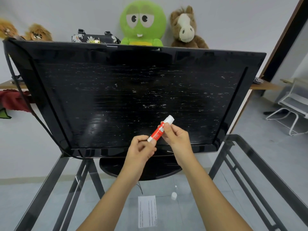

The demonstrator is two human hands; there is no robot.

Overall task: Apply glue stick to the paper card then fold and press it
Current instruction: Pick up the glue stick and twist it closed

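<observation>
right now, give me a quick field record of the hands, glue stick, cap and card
left hand: pinches the white base end of the red glue stick
right hand: grips the stick's upper body
small white cap: lies on the glass table
white lined paper card: flat on the glass, untouched, left of the cap

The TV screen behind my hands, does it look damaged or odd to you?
Yes. The TV screen is dark and covered in short white horizontal scratch-like marks, densest across the middle and right. Whether they are scratches or residue is unclear. The glue stick held by both hands looks intact.
</observation>
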